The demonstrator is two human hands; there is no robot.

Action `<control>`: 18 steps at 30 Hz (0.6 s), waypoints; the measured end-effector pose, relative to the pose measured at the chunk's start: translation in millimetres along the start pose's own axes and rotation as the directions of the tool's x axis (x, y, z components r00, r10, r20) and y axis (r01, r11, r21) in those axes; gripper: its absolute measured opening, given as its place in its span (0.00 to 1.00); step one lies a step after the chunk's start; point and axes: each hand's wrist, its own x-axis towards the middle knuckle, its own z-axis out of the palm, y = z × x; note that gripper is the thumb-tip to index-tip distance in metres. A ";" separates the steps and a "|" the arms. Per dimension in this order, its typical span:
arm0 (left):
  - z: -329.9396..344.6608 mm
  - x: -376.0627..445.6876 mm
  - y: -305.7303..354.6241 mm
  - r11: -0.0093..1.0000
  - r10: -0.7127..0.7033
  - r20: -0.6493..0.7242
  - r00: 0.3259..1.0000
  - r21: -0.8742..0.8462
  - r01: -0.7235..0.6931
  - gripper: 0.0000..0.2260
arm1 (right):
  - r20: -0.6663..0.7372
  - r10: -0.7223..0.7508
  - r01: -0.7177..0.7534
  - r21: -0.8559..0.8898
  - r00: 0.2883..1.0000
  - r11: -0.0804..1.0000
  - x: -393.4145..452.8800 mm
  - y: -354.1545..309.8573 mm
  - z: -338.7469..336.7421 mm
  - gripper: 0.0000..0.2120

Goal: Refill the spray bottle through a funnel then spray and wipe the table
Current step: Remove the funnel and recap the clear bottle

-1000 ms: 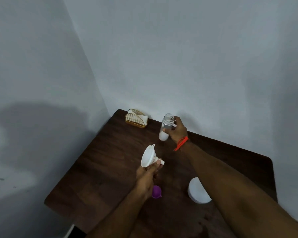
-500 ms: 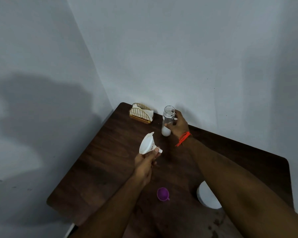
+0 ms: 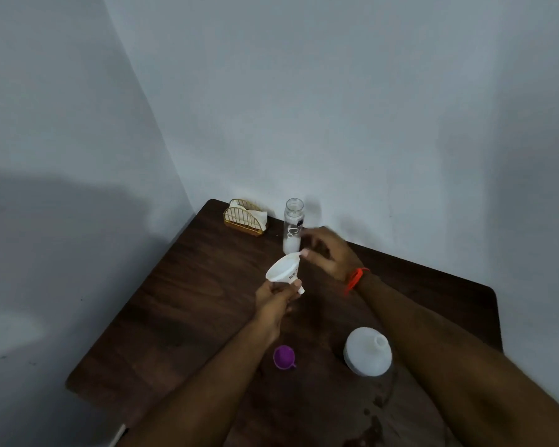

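Observation:
A clear spray bottle (image 3: 293, 224) without its top stands upright at the back of the dark wooden table (image 3: 181, 304), with a little white liquid at its bottom. My left hand (image 3: 276, 300) pinches a white funnel (image 3: 283, 268) by its spout and holds it tilted above the table, just in front of the bottle. My right hand (image 3: 331, 253), with a red band at the wrist, is off the bottle. Its fingers are loosely curled and blurred, and one fingertip touches the tab on the funnel's rim.
A white refill jug (image 3: 367, 351) with an open neck stands at the front right, under my right forearm. A purple cap (image 3: 284, 357) lies near it. A gold wire napkin holder (image 3: 244, 218) sits in the back left corner. Wet spots (image 3: 376, 414) mark the near table surface. Walls close in behind and to the left.
My right hand has let go of the bottle and moved down to the funnel's rim. My left hand has raised the funnel toward the bottle.

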 end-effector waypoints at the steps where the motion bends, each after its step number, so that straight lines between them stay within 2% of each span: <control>1: 2.9 0.7 -1.8 1.000 -0.009 -0.001 1.000 0.026 0.009 0.13 | 0.146 -0.038 0.051 -0.088 0.988 0.995 -4.8 -2.4 -3.6 0.17; 3: 9.1 1.8 -5.0 0.997 -0.024 -0.008 1.000 0.071 0.025 0.12 | 0.310 -0.037 0.113 -0.232 0.950 0.966 -12.7 -4.9 -6.9 0.18; 5: 15.7 1.3 -7.1 0.993 -0.021 -0.007 1.000 0.115 0.022 0.13 | 0.334 0.008 0.079 -0.248 0.943 0.966 -19.4 -3.6 -11.8 0.18; 8: 25.9 -0.6 -5.7 0.974 0.015 0.046 0.999 0.224 -0.025 0.13 | 0.267 0.051 -0.001 -0.185 0.962 0.983 -27.6 2.0 -22.8 0.13; 11: 25.9 -0.5 -12.0 0.933 0.071 0.072 0.995 0.347 -0.092 0.15 | 0.095 0.208 -0.200 -0.095 0.973 0.975 -31.1 14.8 -31.4 0.09; 13: 12.7 -1.7 -25.2 0.810 0.132 0.059 0.989 0.569 -0.142 0.18 | -0.015 0.358 -0.358 -0.057 0.934 0.932 -27.4 28.4 -35.9 0.08; 15: -8.8 -3.7 -46.3 0.567 0.199 0.086 0.976 0.802 -0.186 0.20 | -0.111 0.495 -0.498 0.007 0.862 0.867 -23.2 46.9 -37.3 0.10; 17: -30.2 -9.3 -65.0 0.310 0.173 0.114 0.978 0.936 -0.164 0.26 | -0.161 0.611 -0.606 0.085 0.775 0.791 -19.6 67.5 -34.8 0.12; 18: -38.5 -10.4 -73.0 0.221 0.140 0.110 0.984 0.965 -0.140 0.29 | -0.170 0.654 -0.642 0.124 0.737 0.756 -17.8 77.1 -33.4 0.13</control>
